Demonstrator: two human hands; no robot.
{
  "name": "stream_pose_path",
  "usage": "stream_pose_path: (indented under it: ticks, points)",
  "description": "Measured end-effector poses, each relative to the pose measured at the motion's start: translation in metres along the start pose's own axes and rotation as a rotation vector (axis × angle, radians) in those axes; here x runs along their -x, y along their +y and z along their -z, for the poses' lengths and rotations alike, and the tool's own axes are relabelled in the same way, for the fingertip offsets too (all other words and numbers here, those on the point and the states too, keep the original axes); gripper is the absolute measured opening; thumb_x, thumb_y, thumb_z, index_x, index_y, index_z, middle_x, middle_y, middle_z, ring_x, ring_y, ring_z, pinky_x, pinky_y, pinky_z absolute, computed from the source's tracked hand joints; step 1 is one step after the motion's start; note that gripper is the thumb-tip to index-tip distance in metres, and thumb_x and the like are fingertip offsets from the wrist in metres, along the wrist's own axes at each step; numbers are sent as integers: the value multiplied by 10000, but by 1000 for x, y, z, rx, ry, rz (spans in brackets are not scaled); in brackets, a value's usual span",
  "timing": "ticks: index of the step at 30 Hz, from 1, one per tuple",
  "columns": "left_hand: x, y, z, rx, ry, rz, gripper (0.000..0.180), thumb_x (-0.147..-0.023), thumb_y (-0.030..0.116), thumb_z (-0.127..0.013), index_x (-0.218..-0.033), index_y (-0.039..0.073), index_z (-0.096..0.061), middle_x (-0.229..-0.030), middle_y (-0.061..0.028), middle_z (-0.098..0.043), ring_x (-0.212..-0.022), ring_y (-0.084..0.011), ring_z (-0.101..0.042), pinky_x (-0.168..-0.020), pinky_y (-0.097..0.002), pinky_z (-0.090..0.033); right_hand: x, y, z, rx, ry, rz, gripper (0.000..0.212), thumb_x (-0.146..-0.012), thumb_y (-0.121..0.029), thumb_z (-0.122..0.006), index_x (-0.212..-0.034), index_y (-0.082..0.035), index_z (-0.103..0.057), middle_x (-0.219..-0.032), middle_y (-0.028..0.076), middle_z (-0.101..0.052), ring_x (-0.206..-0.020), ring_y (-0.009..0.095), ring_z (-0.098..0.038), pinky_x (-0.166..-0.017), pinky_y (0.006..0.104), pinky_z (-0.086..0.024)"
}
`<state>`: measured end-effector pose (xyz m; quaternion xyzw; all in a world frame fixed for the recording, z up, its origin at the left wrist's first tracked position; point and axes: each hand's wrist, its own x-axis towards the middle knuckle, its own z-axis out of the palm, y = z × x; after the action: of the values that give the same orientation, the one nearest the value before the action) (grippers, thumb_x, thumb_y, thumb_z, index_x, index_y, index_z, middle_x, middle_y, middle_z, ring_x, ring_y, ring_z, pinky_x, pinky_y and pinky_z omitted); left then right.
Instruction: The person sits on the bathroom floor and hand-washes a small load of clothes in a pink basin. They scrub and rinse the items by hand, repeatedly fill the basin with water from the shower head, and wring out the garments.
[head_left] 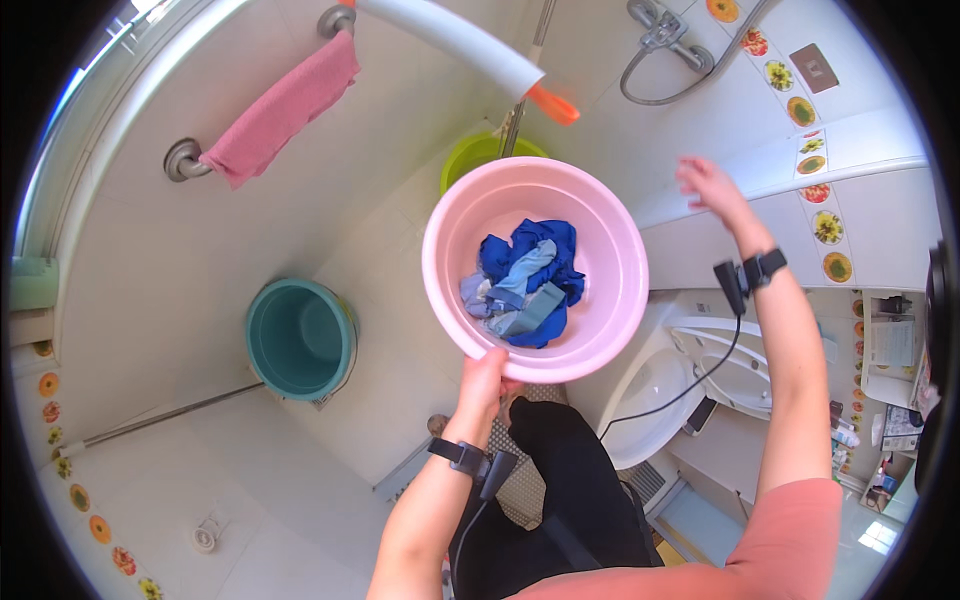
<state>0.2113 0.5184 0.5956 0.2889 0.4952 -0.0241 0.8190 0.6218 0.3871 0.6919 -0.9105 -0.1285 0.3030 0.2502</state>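
A pink plastic basin (610, 290) hangs in the middle of the view, its rim gripped at the near edge by my left hand (484, 378). Inside it lies a loose heap of blue clothes (535, 270), dark blue cloth mixed with lighter blue pieces. My right hand (708, 185) is raised to the right of the basin, near the tiled wall, touching nothing. Its fingers are partly apart and hold nothing that I can see. Both wrists wear a black strap with a small device.
A teal bucket (300, 340) stands on the floor at left. Behind the basin is a lime-green tub (470, 155), partly hidden. A pink towel (285, 110) hangs on a rail. A white toilet (655, 400) is at right; a shower mixer (665, 35) is on the wall.
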Motion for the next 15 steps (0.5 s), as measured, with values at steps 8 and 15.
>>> stream_pose_path:
  ticks: [8,15]
  points:
    - [3,-40,-28,184,103,-150,329,-823,126,-458,-1078,-81,-447,-909,-197,-613,-767,-282,-664,-616,-347,-589,-94,-79,60,674,645,780,414,-833,-346,-509,-1122,-50,-536,-916,182,-640,-825,331,-629,-695,423,-497]
    - [-21,-75,-35,358,164,-194,297,-816,136,-479,-1042,-56,-469,-873,-170,-631,-690,-246,-659,-584,-315,-571,-42,-156,1,912,711,785,270,-737,-243,-519,-829,-16,-634,-774,211,-639,-752,369,-628,-691,462,-495]
